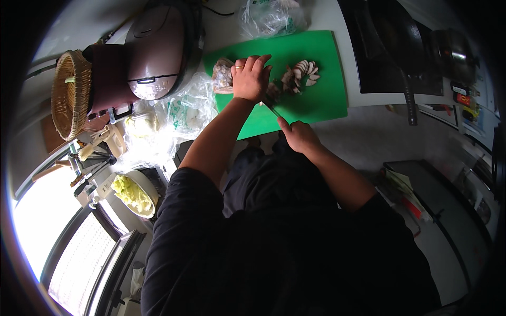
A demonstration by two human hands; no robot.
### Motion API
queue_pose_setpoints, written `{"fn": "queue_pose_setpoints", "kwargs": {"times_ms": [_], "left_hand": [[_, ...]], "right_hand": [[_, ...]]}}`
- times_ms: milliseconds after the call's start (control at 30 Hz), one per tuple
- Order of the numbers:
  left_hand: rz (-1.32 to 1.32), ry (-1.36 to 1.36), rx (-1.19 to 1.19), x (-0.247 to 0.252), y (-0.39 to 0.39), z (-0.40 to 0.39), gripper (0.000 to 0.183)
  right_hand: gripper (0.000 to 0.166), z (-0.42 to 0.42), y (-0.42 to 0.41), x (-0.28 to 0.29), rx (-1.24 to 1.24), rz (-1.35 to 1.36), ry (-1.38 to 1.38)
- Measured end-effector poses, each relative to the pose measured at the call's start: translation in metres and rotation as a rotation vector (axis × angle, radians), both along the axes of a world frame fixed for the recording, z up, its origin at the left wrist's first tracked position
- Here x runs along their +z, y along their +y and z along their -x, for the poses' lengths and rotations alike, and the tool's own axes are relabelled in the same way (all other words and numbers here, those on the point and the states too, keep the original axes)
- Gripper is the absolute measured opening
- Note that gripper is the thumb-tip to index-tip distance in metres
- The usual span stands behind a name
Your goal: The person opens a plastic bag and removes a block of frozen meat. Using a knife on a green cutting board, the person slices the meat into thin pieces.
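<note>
On the green cutting board (320, 98), my right hand (299, 135) grips a knife (271, 108) by its handle. The blade runs up and left, and its far part is hidden under my left hand (251, 79). That hand lies palm down over the blade and the edge of a block of meat (222, 76), a ring on one finger. Whether it presses on the knife or the meat is not visible. To its right lie thin pale slices with brown rims (304, 70), fanned in a curve. Darker cut pieces (273, 90) sit close beside the knife.
A rice cooker (156, 47) stands left, behind clear plastic bags (189, 106). Another plastic bag (272, 19) touches the board's far edge. At right, a wok (395, 35) sits on the black cooktop (367, 75), its handle overhanging. A bowl of leafy greens (136, 193) is at lower left.
</note>
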State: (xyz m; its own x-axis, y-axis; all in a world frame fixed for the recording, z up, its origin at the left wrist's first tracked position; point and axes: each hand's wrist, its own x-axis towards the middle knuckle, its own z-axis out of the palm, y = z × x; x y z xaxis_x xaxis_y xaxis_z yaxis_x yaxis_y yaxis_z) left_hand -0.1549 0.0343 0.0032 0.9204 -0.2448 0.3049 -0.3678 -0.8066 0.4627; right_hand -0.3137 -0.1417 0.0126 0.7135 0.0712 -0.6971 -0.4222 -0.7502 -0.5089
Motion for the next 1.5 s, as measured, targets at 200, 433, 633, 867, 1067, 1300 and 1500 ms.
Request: {"fn": "queue_pose_setpoints", "kwargs": {"times_ms": [200,433,633,867,1067,1300,1500], "left_hand": [[0.003,-0.052,-0.055,-0.005,-0.003,0.000,0.035],[-0.020,-0.010,-0.072,-0.012,-0.041,-0.028,0.037],[0.080,-0.104,-0.002,0.007,-0.035,-0.019,0.042],[0.180,-0.064,0.075,0.009,-0.003,0.013,0.043],[0.174,-0.045,0.098,-0.001,0.002,0.020,0.042],[0.147,-0.070,0.098,-0.005,0.004,0.017,0.042],[0.075,-0.054,0.084,-0.002,0.002,0.012,0.039]], "right_hand": [[0.095,-0.002,-0.001,0.003,-0.026,0.004,0.028],[0.101,-0.028,-0.035,-0.011,-0.130,-0.082,0.029],[0.098,-0.017,-0.031,0.025,-0.059,-0.018,-0.020],[0.089,0.001,-0.016,0.034,0.025,0.062,-0.075],[0.087,0.010,-0.009,0.028,-0.019,0.096,-0.171],[0.092,0.002,-0.005,0.041,0.018,0.144,-0.057],[0.092,-0.002,-0.002,0.038,0.025,0.144,-0.040]]}}
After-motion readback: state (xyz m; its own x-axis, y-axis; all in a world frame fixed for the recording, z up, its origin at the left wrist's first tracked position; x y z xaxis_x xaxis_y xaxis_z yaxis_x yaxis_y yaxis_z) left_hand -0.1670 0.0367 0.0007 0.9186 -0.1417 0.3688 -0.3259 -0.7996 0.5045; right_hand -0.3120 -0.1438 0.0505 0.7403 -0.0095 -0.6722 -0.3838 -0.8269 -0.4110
